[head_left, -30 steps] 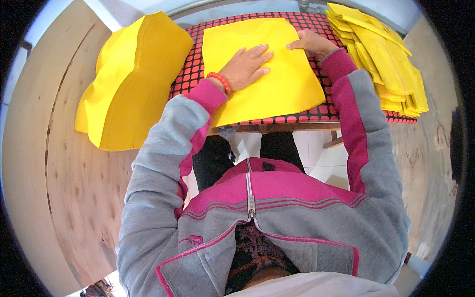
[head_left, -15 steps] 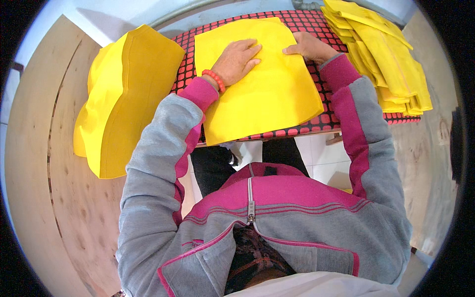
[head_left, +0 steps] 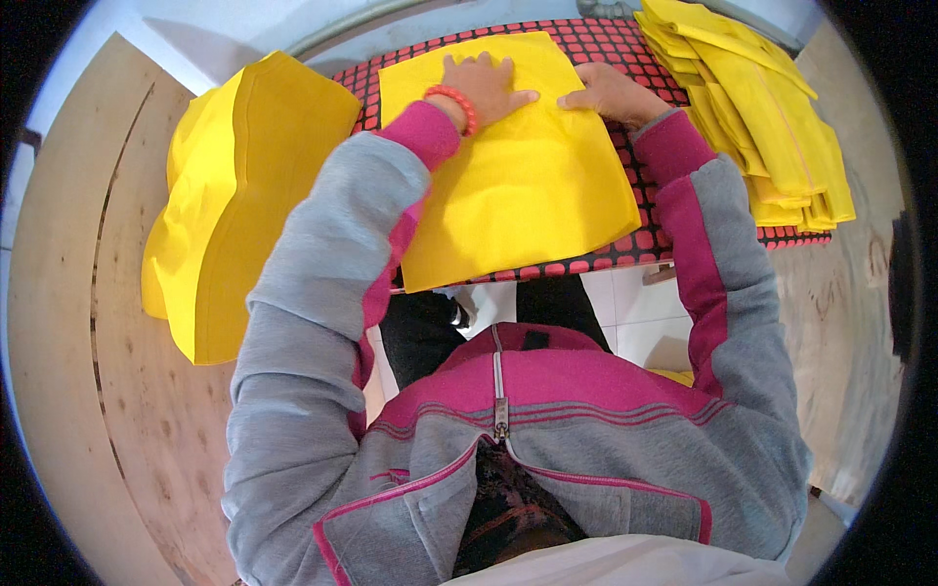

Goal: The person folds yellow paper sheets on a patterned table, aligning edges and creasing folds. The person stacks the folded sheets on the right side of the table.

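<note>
A flat piece of yellow cloth (head_left: pixel 528 200) lies on a red-and-black patterned cover (head_left: pixel 616 49) in front of me. My left hand (head_left: pixel 486 88), with a red bead bracelet at the wrist, rests on the cloth's upper part, fingers spread and palm down. At the cloth's upper right edge, my right hand (head_left: pixel 618 96) has its thumb on top while the other fingers go out of sight beneath, pinching the edge.
To the left, more yellow cloth (head_left: pixel 239 186) stands up in a bent, creased heap on a wooden board (head_left: pixel 147 400). A stack of folded yellow pieces (head_left: pixel 767 112) sits at the far right. Another wooden surface (head_left: pixel 845 332) borders the right side. A pipe (head_left: pixel 381 14) runs behind.
My left hand has slid up and slightly right over the cloth, its fingers now pointing away from me. The right hand stays at the same edge.
</note>
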`<move>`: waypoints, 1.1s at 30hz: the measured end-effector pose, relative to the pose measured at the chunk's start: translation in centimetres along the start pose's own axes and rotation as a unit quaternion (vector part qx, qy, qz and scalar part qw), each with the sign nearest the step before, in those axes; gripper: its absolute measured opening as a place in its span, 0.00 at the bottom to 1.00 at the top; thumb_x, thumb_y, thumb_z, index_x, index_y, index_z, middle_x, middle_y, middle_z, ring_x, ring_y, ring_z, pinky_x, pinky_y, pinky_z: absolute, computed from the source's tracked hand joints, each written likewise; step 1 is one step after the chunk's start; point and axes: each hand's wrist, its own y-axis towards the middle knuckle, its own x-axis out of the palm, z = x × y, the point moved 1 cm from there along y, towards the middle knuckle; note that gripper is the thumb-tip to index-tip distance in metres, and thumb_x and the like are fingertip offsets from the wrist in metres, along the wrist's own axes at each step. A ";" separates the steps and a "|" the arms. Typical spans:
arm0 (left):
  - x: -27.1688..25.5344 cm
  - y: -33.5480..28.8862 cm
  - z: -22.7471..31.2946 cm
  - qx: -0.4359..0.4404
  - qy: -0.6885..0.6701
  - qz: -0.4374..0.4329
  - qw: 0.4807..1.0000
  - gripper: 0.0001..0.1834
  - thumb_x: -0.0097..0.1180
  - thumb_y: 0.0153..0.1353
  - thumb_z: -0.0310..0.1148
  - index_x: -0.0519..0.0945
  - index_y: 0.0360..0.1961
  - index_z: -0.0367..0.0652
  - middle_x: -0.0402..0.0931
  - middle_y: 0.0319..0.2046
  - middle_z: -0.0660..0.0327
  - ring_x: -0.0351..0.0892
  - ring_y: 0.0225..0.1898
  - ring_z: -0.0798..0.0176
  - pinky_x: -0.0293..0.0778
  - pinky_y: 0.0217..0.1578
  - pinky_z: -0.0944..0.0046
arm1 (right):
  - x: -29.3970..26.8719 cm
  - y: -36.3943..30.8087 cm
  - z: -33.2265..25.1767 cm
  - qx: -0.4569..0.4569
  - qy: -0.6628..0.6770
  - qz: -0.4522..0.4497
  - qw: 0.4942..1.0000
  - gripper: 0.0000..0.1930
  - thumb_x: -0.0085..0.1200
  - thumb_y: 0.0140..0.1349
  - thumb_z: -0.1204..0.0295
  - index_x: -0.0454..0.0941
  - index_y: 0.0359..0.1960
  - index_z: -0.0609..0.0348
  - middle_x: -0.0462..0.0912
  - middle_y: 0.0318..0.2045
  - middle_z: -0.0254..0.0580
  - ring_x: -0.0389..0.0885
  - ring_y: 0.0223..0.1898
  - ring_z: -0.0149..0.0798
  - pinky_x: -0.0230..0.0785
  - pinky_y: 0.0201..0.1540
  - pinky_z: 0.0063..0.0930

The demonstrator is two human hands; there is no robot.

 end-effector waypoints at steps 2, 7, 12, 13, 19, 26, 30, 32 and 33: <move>1.5 1.0 1.3 -0.016 -0.032 0.065 0.997 0.41 0.41 0.64 0.68 0.63 0.71 0.55 0.56 0.71 0.48 0.52 0.74 0.48 0.52 0.65 0.30 | -0.2 0.3 0.4 -0.016 -0.035 0.003 0.999 0.20 0.64 0.54 0.63 0.83 0.41 0.69 0.87 0.33 0.42 0.83 0.34 0.34 0.73 0.40 0.29; 4.2 2.2 0.4 0.138 -0.089 0.216 0.962 0.40 0.39 0.66 0.67 0.62 0.72 0.55 0.55 0.72 0.51 0.52 0.74 0.49 0.51 0.64 0.28 | -0.5 0.8 1.3 -0.029 -0.064 0.017 0.997 0.21 0.65 0.52 0.60 0.82 0.37 0.69 0.86 0.31 0.43 0.82 0.32 0.35 0.71 0.36 0.32; 4.5 2.7 0.0 0.139 -0.037 0.214 0.966 0.41 0.36 0.67 0.68 0.61 0.73 0.54 0.54 0.73 0.51 0.51 0.74 0.49 0.50 0.65 0.28 | -0.4 0.8 1.2 0.002 -0.084 0.022 0.996 0.21 0.64 0.52 0.59 0.83 0.36 0.68 0.86 0.30 0.44 0.82 0.31 0.37 0.72 0.35 0.33; 4.4 2.7 0.1 0.137 -0.032 0.216 0.966 0.41 0.36 0.67 0.68 0.60 0.73 0.53 0.54 0.73 0.51 0.51 0.74 0.49 0.50 0.65 0.28 | -0.4 0.7 1.0 -0.001 -0.079 0.018 0.997 0.21 0.64 0.52 0.59 0.83 0.36 0.68 0.87 0.31 0.44 0.83 0.31 0.37 0.72 0.35 0.33; 4.5 -2.9 1.6 0.111 -0.018 0.177 0.978 0.41 0.37 0.68 0.65 0.59 0.73 0.48 0.52 0.73 0.46 0.51 0.74 0.44 0.53 0.65 0.30 | -0.5 0.9 0.8 0.027 -0.020 -0.058 0.998 0.18 0.60 0.61 0.69 0.79 0.50 0.65 0.85 0.38 0.35 0.83 0.35 0.28 0.75 0.39 0.24; 5.0 -14.9 3.8 0.128 -0.044 0.168 0.976 0.40 0.40 0.70 0.60 0.56 0.74 0.44 0.48 0.74 0.42 0.48 0.74 0.39 0.49 0.66 0.30 | -0.9 1.5 2.5 0.028 0.047 -0.088 0.995 0.21 0.59 0.62 0.70 0.77 0.55 0.66 0.85 0.42 0.37 0.83 0.37 0.28 0.76 0.41 0.24; 4.5 -21.1 5.0 0.113 -0.065 0.143 0.981 0.42 0.43 0.69 0.60 0.54 0.75 0.45 0.45 0.74 0.42 0.46 0.75 0.40 0.47 0.67 0.29 | -1.1 1.7 2.9 0.020 0.034 -0.075 0.996 0.22 0.58 0.62 0.69 0.75 0.56 0.67 0.85 0.43 0.38 0.84 0.37 0.29 0.76 0.41 0.24; 3.8 -24.2 5.6 0.103 -0.063 0.090 0.989 0.44 0.45 0.68 0.60 0.51 0.75 0.44 0.43 0.75 0.43 0.44 0.76 0.40 0.46 0.68 0.32 | -1.1 1.6 2.8 0.024 0.028 -0.054 0.998 0.22 0.58 0.62 0.69 0.76 0.55 0.67 0.85 0.42 0.38 0.84 0.37 0.30 0.76 0.41 0.24; 3.1 -24.8 5.3 0.123 -0.093 0.071 0.985 0.42 0.45 0.68 0.59 0.54 0.75 0.43 0.44 0.75 0.43 0.45 0.76 0.40 0.46 0.69 0.34 | -1.1 1.6 2.6 0.025 0.028 -0.043 0.998 0.21 0.58 0.62 0.69 0.76 0.55 0.67 0.85 0.41 0.38 0.84 0.36 0.30 0.76 0.40 0.24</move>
